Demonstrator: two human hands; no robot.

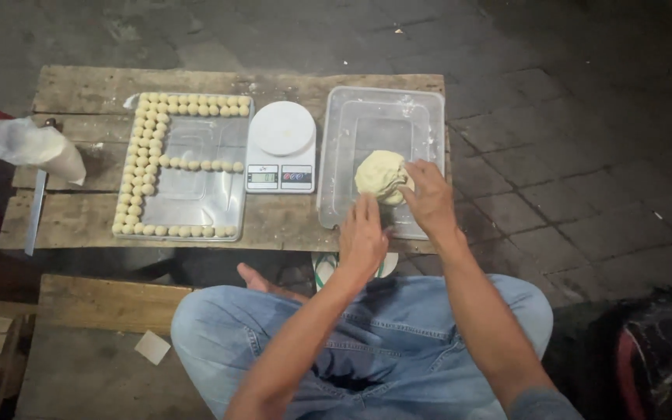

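A pale lump of dough (pixel 379 174) lies in a clear plastic tub (pixel 386 109) at the right end of a low wooden table (pixel 79 85). My right hand (pixel 432 198) rests on the dough's right side, fingers spread over it. My left hand (pixel 362 233) reaches in just below the lump, fingertips at its lower edge. Whether either hand pinches a piece is hidden. A white kitchen scale (pixel 281 145) stands left of the tub. A metal tray (pixel 196 194) further left carries several rows of small dough balls (pixel 145 148).
A crumpled white plastic bag (pixel 34 146) and a long metal strip (pixel 36 210) lie at the table's left end. My knees in blue jeans (pixel 211 327) sit close under the front edge. Wooden planks (pixel 95 303) lie lower left, a dark bag (pixel 655 358) lower right, paved ground beyond.
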